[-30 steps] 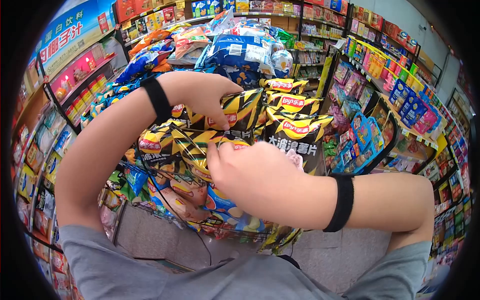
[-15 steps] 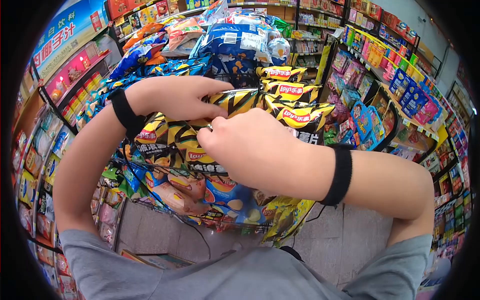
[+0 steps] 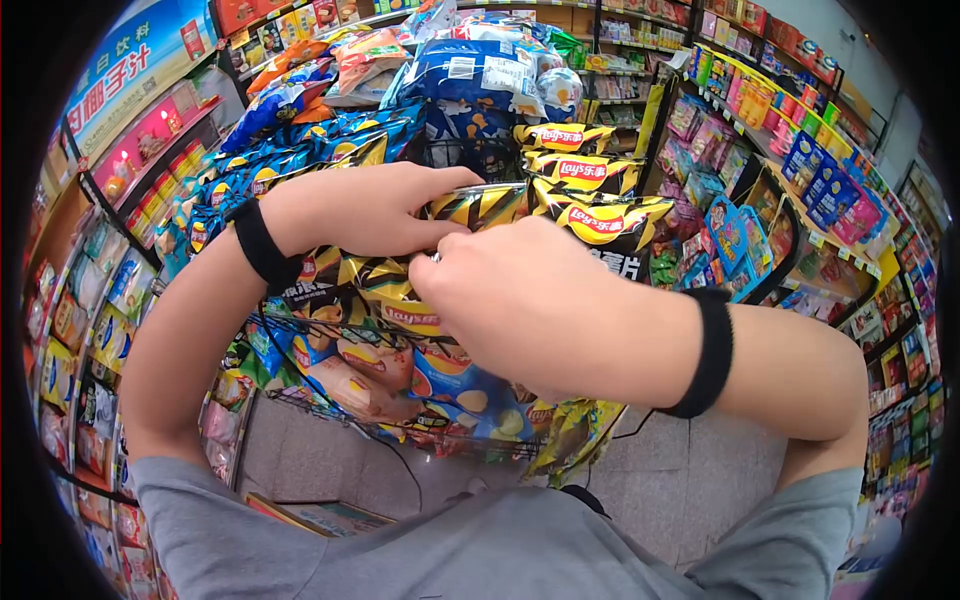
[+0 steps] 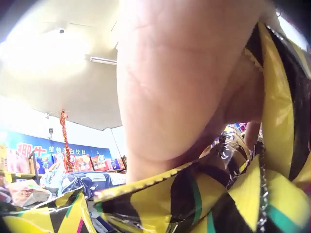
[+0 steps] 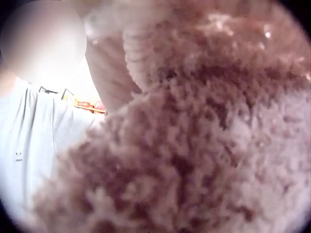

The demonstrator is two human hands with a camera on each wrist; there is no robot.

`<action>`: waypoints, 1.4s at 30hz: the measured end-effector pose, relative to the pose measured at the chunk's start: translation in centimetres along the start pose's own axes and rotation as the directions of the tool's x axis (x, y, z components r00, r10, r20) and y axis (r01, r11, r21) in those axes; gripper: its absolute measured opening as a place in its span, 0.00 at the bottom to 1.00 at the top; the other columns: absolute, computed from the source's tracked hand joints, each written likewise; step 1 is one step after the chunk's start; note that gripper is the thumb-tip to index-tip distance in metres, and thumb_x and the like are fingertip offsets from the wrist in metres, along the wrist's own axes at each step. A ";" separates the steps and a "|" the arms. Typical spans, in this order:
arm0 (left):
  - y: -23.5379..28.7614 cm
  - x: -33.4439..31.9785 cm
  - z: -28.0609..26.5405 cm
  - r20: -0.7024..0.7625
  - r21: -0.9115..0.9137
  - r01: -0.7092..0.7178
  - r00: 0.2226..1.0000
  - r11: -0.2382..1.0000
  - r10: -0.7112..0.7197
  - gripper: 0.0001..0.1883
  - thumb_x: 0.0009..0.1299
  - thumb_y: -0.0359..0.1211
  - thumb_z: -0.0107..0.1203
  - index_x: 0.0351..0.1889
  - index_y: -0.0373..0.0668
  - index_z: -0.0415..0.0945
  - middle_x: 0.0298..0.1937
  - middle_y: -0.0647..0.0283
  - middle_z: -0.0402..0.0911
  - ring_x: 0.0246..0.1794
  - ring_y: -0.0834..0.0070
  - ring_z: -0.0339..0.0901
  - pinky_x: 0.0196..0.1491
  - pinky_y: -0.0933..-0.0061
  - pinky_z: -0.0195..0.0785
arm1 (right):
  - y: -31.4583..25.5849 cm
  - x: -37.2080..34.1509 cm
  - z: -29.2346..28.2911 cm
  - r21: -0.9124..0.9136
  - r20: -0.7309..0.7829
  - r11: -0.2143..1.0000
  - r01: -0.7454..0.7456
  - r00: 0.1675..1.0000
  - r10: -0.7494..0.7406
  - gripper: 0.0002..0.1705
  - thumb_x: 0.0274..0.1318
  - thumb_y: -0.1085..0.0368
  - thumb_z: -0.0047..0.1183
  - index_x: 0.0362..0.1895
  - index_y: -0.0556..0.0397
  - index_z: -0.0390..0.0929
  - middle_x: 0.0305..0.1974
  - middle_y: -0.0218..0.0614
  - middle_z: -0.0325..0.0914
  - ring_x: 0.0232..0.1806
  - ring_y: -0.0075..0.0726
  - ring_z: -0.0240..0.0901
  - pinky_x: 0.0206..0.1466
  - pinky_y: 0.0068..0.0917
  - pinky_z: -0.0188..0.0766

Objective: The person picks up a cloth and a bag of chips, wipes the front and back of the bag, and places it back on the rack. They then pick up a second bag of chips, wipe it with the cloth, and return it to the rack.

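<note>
My left hand (image 3: 375,208) arches over the black-and-yellow chip bags, thumb in front and fingers behind the top of one bag (image 3: 478,206). Its palm spreads over the bags' crimped edges (image 4: 146,184) in the left wrist view. Close beside the left thumb, my right hand (image 3: 500,285) is curled with knuckles up over the front chip bags. A fluffy pinkish cloth (image 5: 160,160) fills most of the right wrist view, bunched in that hand. From the head view, the hand hides the cloth. Another chip bag (image 3: 610,230) stands upright just right of the right hand.
A wire rack (image 3: 400,430) holds the bags, with pink and blue chip bags (image 3: 370,370) on the tier below. Blue bags (image 3: 470,75) pile up behind. Snack shelves (image 3: 780,130) line the right, and more shelves (image 3: 85,330) the left. A thin cable (image 3: 415,490) hangs in front.
Both hands have shifted up in the head view, and the right hand has come close to the left thumb. The pinkish cloth, seen beside the right hand before, is now hidden there.
</note>
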State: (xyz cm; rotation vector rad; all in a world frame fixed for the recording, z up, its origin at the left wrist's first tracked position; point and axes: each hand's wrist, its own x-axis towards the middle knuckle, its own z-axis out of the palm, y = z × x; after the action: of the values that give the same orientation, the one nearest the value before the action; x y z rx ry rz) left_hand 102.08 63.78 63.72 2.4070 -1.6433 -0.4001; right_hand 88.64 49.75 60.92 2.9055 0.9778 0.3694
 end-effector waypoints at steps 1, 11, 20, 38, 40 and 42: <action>-0.2 0.1 0.0 -0.032 0.039 -0.039 0.999 0.998 0.040 0.24 0.71 0.44 0.50 0.61 0.42 0.64 0.41 0.46 0.80 0.41 0.53 0.78 0.44 0.60 0.68 | 0.2 -0.3 -1.0 0.037 0.049 0.999 -0.022 0.999 0.020 0.16 0.47 0.66 0.56 0.40 0.61 0.73 0.35 0.43 0.75 0.33 0.46 0.79 0.33 0.37 0.76; 0.9 -1.2 -1.6 -0.085 0.155 0.009 0.996 0.988 0.005 0.30 0.72 0.49 0.48 0.64 0.37 0.62 0.57 0.48 0.73 0.60 0.59 0.70 0.61 0.65 0.62 | 9.4 -8.0 -5.5 -0.026 -0.274 0.986 -0.165 0.950 0.152 0.25 0.40 0.70 0.58 0.49 0.59 0.75 0.29 0.35 0.67 0.26 0.32 0.65 0.33 0.27 0.65; 3.7 -5.8 -0.9 -0.234 0.272 -0.076 0.962 0.959 0.142 0.46 0.57 0.54 0.63 0.67 0.37 0.59 0.62 0.49 0.68 0.65 0.57 0.65 0.65 0.63 0.56 | 13.1 -10.2 0.4 0.273 -0.001 0.831 -0.486 0.863 0.505 0.36 0.39 0.56 0.70 0.49 0.66 0.74 0.30 0.38 0.75 0.34 0.31 0.71 0.39 0.27 0.69; 4.7 -13.8 11.6 -0.664 -0.351 -0.446 0.739 0.823 0.117 0.24 0.57 0.39 0.65 0.47 0.33 0.77 0.42 0.55 0.82 0.42 0.61 0.79 0.52 0.62 0.69 | 4.1 -17.7 -7.9 0.633 -0.500 0.669 -0.391 0.454 0.738 0.25 0.52 0.78 0.49 0.57 0.63 0.68 0.47 0.40 0.77 0.45 0.29 0.75 0.51 0.22 0.68; 4.6 -12.9 12.9 -0.480 -0.343 -0.524 0.811 0.780 0.334 0.24 0.58 0.41 0.66 0.44 0.33 0.76 0.44 0.47 0.80 0.45 0.60 0.79 0.49 0.59 0.71 | 2.2 -20.0 -7.6 0.640 -0.571 0.673 -0.370 0.357 0.739 0.24 0.54 0.76 0.44 0.58 0.65 0.66 0.50 0.46 0.75 0.47 0.36 0.76 0.52 0.30 0.73; 4.8 -11.7 14.6 -0.495 -0.436 -0.560 0.803 0.704 0.332 0.25 0.57 0.42 0.67 0.46 0.33 0.75 0.45 0.47 0.80 0.47 0.60 0.79 0.50 0.59 0.70 | 0.6 -25.1 -6.1 0.743 -0.569 0.602 -0.294 0.198 0.799 0.24 0.54 0.73 0.50 0.57 0.65 0.67 0.48 0.43 0.77 0.46 0.34 0.76 0.51 0.29 0.72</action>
State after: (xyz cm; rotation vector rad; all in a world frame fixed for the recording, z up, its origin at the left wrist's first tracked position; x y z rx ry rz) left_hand 89.02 72.74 52.68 1.4556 -1.5769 -0.2540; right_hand 68.17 34.04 61.68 3.3217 -0.3301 2.2128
